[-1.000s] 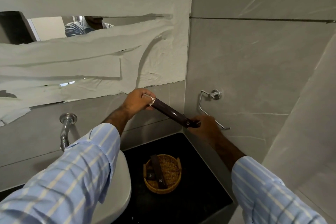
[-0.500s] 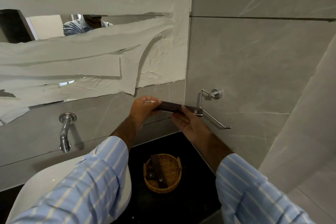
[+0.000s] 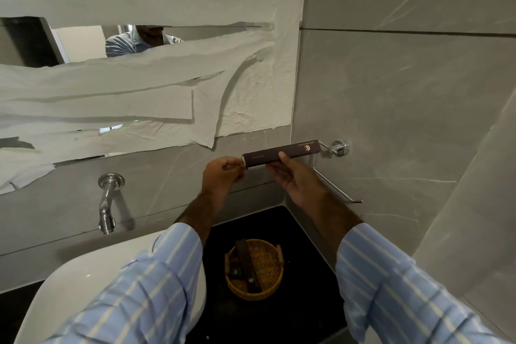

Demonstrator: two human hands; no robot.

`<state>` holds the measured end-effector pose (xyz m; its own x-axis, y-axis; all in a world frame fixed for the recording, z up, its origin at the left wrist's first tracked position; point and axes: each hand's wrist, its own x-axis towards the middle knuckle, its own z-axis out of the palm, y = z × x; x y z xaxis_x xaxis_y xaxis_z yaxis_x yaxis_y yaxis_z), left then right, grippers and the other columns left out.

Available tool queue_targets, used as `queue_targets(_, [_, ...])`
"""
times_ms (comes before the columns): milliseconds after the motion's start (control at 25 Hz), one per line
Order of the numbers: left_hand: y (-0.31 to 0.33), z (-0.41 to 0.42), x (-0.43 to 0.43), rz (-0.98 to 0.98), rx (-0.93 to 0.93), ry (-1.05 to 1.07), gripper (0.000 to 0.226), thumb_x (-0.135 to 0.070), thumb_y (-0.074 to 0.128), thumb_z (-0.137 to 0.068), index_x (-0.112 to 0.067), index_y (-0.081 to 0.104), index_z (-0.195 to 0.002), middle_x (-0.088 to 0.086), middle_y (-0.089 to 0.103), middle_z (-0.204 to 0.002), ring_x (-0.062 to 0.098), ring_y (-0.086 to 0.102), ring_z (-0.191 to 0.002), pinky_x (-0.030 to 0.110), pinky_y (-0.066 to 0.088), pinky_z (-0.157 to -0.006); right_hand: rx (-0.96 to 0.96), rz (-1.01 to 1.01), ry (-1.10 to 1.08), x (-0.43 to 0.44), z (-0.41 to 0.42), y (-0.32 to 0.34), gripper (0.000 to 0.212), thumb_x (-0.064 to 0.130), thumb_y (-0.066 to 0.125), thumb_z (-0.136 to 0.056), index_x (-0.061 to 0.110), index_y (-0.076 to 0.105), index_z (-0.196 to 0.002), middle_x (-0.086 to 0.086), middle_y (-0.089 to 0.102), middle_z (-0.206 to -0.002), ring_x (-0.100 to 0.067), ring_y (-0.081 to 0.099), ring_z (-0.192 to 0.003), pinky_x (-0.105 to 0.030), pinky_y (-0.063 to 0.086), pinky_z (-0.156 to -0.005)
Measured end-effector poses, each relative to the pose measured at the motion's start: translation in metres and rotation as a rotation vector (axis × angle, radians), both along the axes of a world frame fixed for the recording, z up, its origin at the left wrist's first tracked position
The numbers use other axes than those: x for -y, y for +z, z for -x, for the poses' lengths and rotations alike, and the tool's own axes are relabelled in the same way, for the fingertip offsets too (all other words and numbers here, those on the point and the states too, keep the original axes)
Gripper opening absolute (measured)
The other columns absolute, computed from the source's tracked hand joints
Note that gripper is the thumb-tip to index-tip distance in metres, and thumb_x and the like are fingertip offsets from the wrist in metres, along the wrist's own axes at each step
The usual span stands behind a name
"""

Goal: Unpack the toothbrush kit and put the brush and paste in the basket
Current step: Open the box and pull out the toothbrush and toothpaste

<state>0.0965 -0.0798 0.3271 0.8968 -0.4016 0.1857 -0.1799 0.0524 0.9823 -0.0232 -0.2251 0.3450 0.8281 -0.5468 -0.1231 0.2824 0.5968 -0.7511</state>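
Note:
A long dark brown toothbrush kit box (image 3: pixel 282 153) with gold print is held level in front of the wall, above the counter. My right hand (image 3: pixel 293 176) supports it from below, thumb on its middle. My left hand (image 3: pixel 223 172) pinches something small and pale at the box's left end; what it is I cannot tell. Below, a round wicker basket (image 3: pixel 269 288) stands on the black counter (image 3: pixel 307 313) with two dark brown boxes (image 3: pixel 248 267) lying in it. No brush or paste shows.
A white basin (image 3: pixel 72 288) sits at the lower left under a chrome wall tap (image 3: pixel 107 204). A chrome towel holder (image 3: pixel 336 173) juts from the right wall just behind the box. The mirror above is mostly covered with paper (image 3: pixel 139 84).
The box has swung from a downward slant to level and risen slightly. My right hand shifted from gripping its right end to holding its middle from below. My left hand stays at the left end.

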Motion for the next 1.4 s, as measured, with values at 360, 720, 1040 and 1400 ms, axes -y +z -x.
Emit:
queue_targets(360, [0.002,0.024,0.017,0.668,-0.748,-0.096,0.015,-0.004,0.058,-0.090,0.004,0.064,-0.078,0.023,0.063,-0.086,0.035,0.067,-0.080,0.040,0.063,-0.072,-0.156,0.659,-0.066,0.003,-0.008,0.045,0.016,0.017,0.071,-0.090,0.003,0.065,-0.086,-0.016,0.070,-0.078,-0.026,0.068,-0.074,-0.046,0.061,-0.085])
queue_targets(720, [-0.018,0.035,0.026,0.582,-0.653,-0.203,0.017,-0.016,0.062,-0.094,-0.002,0.068,-0.100,0.006,0.076,-0.075,0.012,0.074,-0.068,0.027,0.060,-0.064,-0.290,0.683,-0.162,0.013,-0.014,0.058,0.015,0.020,0.070,-0.091,0.016,0.061,-0.080,-0.009,0.074,-0.084,-0.011,0.071,-0.061,-0.032,0.064,-0.067])
queue_targets(1040, [-0.001,0.037,0.015,-0.040,-0.115,-0.182,0.029,-0.015,0.072,-0.087,-0.001,0.072,-0.112,0.012,0.073,-0.083,0.010,0.066,-0.056,0.018,0.055,-0.050,-0.311,0.674,-0.218,0.025,-0.005,0.062,0.011,0.021,0.070,-0.092,0.011,0.066,-0.089,-0.008,0.074,-0.082,-0.010,0.073,-0.060,-0.027,0.063,-0.063])
queue_targets(1400, [-0.009,0.008,0.005,-0.329,0.184,-0.212,0.021,-0.015,0.069,-0.089,-0.004,0.074,-0.106,0.008,0.073,-0.081,0.010,0.065,-0.059,0.015,0.054,-0.055,-0.255,0.689,-0.396,0.038,-0.006,0.086,0.009,0.024,0.068,-0.092,0.015,0.065,-0.091,-0.012,0.076,-0.094,-0.016,0.068,-0.070,-0.034,0.064,-0.069])
